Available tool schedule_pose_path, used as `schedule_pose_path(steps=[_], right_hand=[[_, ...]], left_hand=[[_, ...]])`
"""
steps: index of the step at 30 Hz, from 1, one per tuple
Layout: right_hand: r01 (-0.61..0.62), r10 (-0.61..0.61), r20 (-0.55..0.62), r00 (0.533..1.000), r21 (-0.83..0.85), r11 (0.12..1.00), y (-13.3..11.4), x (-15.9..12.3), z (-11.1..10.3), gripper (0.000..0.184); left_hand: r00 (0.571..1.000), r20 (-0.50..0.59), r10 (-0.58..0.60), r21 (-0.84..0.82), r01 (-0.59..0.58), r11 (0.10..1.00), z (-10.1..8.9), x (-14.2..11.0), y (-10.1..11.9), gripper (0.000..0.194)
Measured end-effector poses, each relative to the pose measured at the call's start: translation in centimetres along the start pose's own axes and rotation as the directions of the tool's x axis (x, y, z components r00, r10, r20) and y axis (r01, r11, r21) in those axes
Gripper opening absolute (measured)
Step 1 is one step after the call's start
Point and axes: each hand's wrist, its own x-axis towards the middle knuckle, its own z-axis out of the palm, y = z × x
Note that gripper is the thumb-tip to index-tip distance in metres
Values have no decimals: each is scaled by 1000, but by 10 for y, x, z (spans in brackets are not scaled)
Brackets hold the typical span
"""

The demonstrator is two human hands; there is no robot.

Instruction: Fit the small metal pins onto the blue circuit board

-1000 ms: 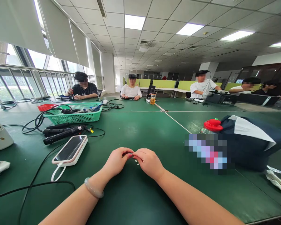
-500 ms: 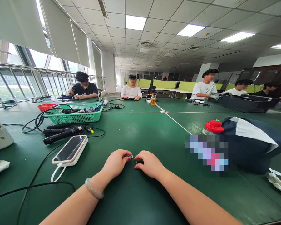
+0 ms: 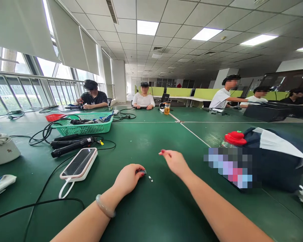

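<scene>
My left hand (image 3: 128, 178) rests on the green table (image 3: 131, 215), thumb and fingers closed on a small dark piece (image 3: 143, 172) with a pale, shiny edge. Its kind is too small to make out. Just right of those fingertips lies a small white-and-black piece (image 3: 150, 178), flat on the table and touched by neither hand. My right hand (image 3: 176, 163) is farther forward and to the right, its thumb and fingertips pinched together. Whether anything tiny is in that pinch cannot be seen.
Left of my arms are a phone (image 3: 79, 163) on a white block with a loop strap, black cylindrical devices (image 3: 73, 146), cables and a green basket (image 3: 84, 127). At right stand a red-lidded jar (image 3: 235, 138) and a dark bag (image 3: 272, 158). Several people sit or stand around the table.
My right hand has moved forward and right, away from my left. The white-and-black piece now lies uncovered on the table. My left hand keeps its grip; the view has shifted slightly.
</scene>
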Motion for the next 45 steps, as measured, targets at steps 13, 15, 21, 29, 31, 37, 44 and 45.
schedule_pose_path(steps=[13, 15, 21, 29, 31, 37, 44, 45], right_hand=[[-241, 247, 491, 835, -76, 968, 10, 41, -13, 75], [-323, 264, 461, 847, 53, 945, 13, 46, -11, 77], [-458, 357, 340, 870, 286, 842, 32, 55, -4, 80], [-432, 230, 638, 734, 178, 884, 30, 56, -18, 76], [-418, 167, 772, 613, 137, 898, 23, 54, -21, 75], [-360, 268, 753, 601, -45, 932, -1, 40, -23, 83], [-289, 224, 782, 581, -59, 956, -8, 31, -32, 84], [-291, 214, 841, 497, -71, 954, -6, 31, -33, 85]], left_hand=[[1000, 12, -11, 11, 11, 1000, 3, 1, -4, 24], [1000, 13, -8, 13, 8, 1000, 2, 1, -4, 24], [1000, -8, 14, 5, -14, 1000, 2, 4, -6, 24], [1000, 16, -18, -4, 19, 1000, 2, 4, -5, 24], [1000, 16, -25, -4, 25, 1000, 2, 4, -5, 24], [1000, 9, -27, 8, 27, 1000, 3, 4, -5, 24], [1000, 4, -19, 21, 19, 1000, 3, 5, -4, 24], [1000, 6, -18, 22, 17, 1000, 3, 4, -4, 24]])
